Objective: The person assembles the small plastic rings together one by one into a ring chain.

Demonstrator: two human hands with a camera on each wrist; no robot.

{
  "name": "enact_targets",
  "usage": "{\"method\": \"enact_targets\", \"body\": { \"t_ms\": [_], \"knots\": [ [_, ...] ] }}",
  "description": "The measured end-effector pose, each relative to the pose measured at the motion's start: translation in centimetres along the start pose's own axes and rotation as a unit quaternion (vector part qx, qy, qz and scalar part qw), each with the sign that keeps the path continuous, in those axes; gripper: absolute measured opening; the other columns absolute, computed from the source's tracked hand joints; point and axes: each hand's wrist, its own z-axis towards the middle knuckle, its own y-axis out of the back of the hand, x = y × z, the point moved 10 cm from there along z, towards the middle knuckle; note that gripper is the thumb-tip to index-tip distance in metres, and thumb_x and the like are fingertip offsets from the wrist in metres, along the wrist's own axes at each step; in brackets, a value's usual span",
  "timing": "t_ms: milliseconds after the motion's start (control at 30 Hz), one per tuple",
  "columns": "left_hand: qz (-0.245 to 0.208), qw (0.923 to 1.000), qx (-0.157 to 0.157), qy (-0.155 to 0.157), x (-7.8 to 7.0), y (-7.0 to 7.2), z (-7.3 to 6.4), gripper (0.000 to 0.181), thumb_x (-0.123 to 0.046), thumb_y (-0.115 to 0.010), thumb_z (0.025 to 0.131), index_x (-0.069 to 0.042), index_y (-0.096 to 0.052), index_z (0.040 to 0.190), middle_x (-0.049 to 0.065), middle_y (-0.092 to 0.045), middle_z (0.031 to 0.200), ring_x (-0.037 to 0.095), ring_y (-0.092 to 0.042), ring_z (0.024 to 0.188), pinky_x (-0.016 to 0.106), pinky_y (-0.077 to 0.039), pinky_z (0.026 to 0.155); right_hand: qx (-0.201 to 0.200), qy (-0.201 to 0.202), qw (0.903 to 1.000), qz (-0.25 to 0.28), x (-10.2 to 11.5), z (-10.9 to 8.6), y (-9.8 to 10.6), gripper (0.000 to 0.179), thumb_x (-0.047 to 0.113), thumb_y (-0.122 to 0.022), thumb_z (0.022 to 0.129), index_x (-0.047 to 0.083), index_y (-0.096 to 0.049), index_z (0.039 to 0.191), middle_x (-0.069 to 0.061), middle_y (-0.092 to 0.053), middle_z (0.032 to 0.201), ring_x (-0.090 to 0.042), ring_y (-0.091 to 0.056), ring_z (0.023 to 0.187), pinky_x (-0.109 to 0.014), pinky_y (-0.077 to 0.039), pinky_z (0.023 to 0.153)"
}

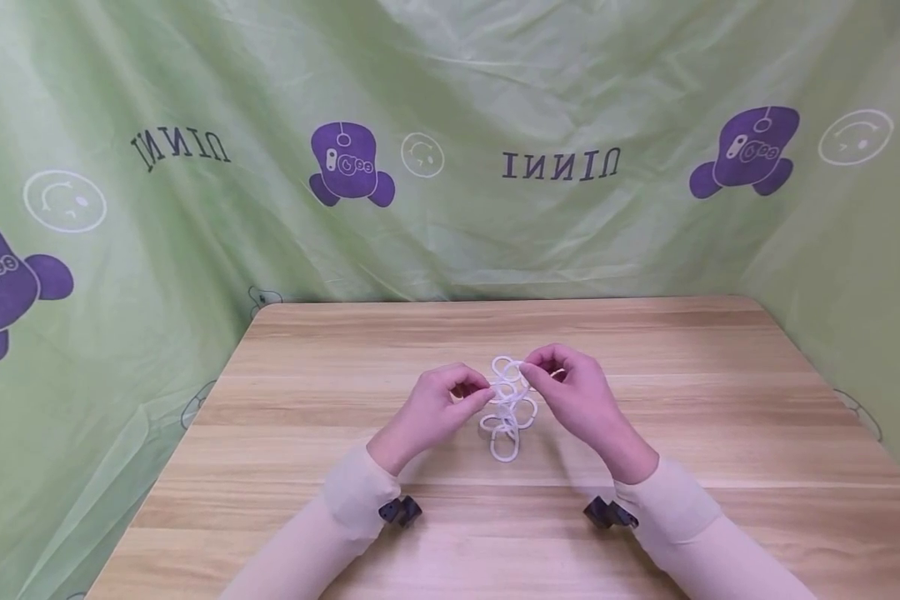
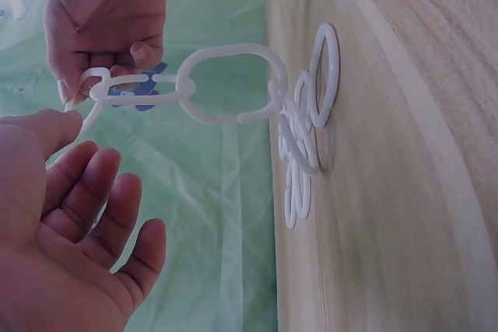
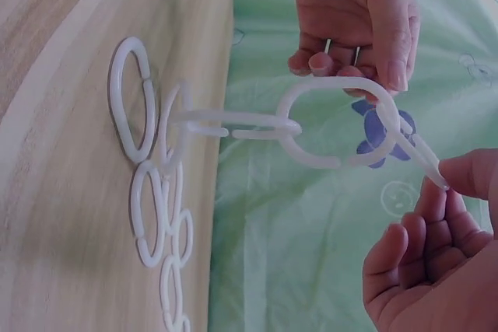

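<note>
White plastic chain links hang joined between the two hands and drop to a small pile on the table. In the head view the left hand (image 1: 437,410) is on the left of the chain, its thumb and forefinger pinching a link near the top. From the other side, the right hand (image 1: 581,402) pinches an end link between thumb and fingertips. Close up in the right wrist view, an oval link (image 3: 331,83) with a small gap in its side hangs from that end link. More links (image 2: 334,75) rest in a heap on the wood, partly overlapping.
The wood-grain table (image 1: 307,350) spreads out around the hands. Behind it and along both sides hangs a green curtain (image 1: 450,242) with purple and white prints. A small dark camera (image 1: 401,510) sits at each wrist.
</note>
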Motion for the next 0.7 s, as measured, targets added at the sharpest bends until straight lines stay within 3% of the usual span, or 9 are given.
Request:
{"method": "enact_targets", "body": {
  "t_ms": [167, 400, 533, 700],
  "knots": [
    [-0.018, 0.9994, 0.001, 0.030, 0.4, 0.1, 0.1, 0.008, -0.014, -0.072, 0.091, -0.007, -0.071, 0.096, -0.003, -0.069, 0.087, 0.013, -0.061, 0.075, 0.035, -0.054, 0.069, -0.002, -0.002, 0.9993, 0.038, 0.0, 0.0, -0.1, 0.018, 0.024, -0.071, 0.092, 0.007, -0.069, 0.093, -0.007, -0.062, 0.081, -0.022, -0.055, 0.074, -0.027, -0.045, 0.060],
    [-0.033, 0.9985, 0.005, 0.043, 0.5, 0.1, 0.1, 0.006, -0.014, -0.072, 0.091, -0.008, -0.071, 0.093, -0.003, -0.069, 0.085, 0.012, -0.062, 0.073, 0.028, -0.054, 0.067, -0.001, 0.006, 0.9965, 0.083, 0.0, 0.0, -0.7, 0.017, 0.019, -0.070, 0.093, 0.002, -0.066, 0.094, -0.007, -0.059, 0.080, -0.021, -0.052, 0.076, -0.025, -0.044, 0.062],
    [-0.039, 0.9979, 0.005, 0.051, 0.6, 0.2, 0.1, 0.005, -0.013, -0.072, 0.090, -0.008, -0.071, 0.092, -0.003, -0.068, 0.083, 0.015, -0.062, 0.074, 0.028, -0.053, 0.067, 0.007, 0.003, 0.9964, 0.084, -0.2, -0.1, -1.0, 0.016, 0.018, -0.069, 0.093, 0.002, -0.065, 0.095, -0.007, -0.058, 0.081, -0.020, -0.052, 0.077, -0.025, -0.044, 0.063],
    [-0.046, 0.9968, -0.016, 0.064, 0.9, 0.7, 0.1, 0.004, -0.012, -0.070, 0.091, -0.008, -0.071, 0.091, -0.002, -0.067, 0.081, 0.018, -0.061, 0.075, 0.030, -0.053, 0.067, 0.045, -0.011, 0.9971, 0.061, -1.1, -0.2, -1.8, 0.013, 0.017, -0.067, 0.094, 0.005, -0.063, 0.097, -0.006, -0.059, 0.084, -0.019, -0.054, 0.077, -0.027, -0.046, 0.066]
  ]
}}
